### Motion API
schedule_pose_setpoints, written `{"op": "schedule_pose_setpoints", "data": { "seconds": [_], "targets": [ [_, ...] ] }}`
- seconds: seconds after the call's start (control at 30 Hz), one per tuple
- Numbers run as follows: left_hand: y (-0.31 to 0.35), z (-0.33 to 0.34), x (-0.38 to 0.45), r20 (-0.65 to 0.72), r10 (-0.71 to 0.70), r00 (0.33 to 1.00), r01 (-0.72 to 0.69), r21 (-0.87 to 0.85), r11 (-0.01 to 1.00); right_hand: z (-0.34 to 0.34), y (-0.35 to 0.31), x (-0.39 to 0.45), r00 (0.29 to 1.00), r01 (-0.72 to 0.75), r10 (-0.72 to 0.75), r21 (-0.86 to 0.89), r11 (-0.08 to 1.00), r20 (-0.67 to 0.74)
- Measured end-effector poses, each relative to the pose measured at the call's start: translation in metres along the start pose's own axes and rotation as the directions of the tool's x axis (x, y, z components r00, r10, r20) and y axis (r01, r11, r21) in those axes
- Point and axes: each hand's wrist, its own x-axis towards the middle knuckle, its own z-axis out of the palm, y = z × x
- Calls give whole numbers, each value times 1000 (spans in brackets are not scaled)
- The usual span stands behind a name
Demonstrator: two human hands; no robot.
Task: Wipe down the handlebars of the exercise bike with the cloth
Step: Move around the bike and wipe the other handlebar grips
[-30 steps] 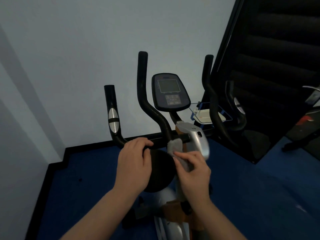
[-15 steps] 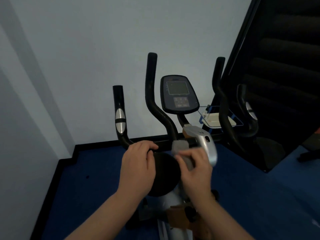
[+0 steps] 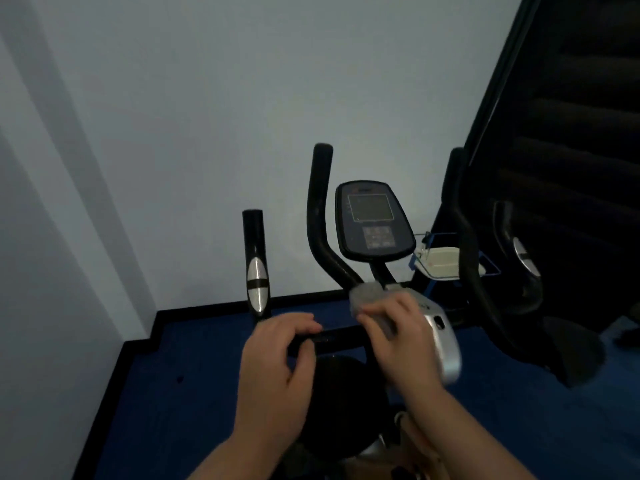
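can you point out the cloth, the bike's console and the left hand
cloth (image 3: 369, 296): head view, on the grey bunched part above the right hand's fingers
console (image 3: 372, 220): head view, on the lower part of its dark screen
left hand (image 3: 273, 362): head view, on the back of the hand at the crossbar

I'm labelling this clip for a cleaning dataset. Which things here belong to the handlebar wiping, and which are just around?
Part of the job:
grey cloth, held in the right hand
handlebar crossbar, gripped by the left hand
upright handlebar
side grip with silver pad

Just around:
console display
clear tray
blue floor
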Motion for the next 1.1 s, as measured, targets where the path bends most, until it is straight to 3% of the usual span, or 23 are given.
{"op": "schedule_pose_setpoints", "data": {
  "seconds": [0.17,0.3,0.47,0.57,0.7,0.97,1.1],
  "targets": [
    [-16,-16,59,-50,4,999,-4,-2,1000,4,-1,39,995,32,-32,7,999,91],
    [-33,-28,108,-103,74,992,-63,105,992,-7,20,6,999,18,-19,32,999,26],
    [-50,-26,153,-5,48,999,-46,235,971,33,-12,83,991,108,-107,-8,994,76],
    [-56,-18,162,39,-8,999,0,209,978,35,-17,101,983,134,-130,-18,991,131],
    [-63,-13,162,-9,-3,1000,4,138,990,19,-2,66,967,183,-154,-135,974,203],
    [-64,-12,163,-30,2,1000,0,85,996,74,-49,148,996,62,-58,-62,996,72],
    [-67,-17,164,1,23,1000,-23,101,995,64,-33,125,999,4,-2,-24,1000,49]
  ]
}}
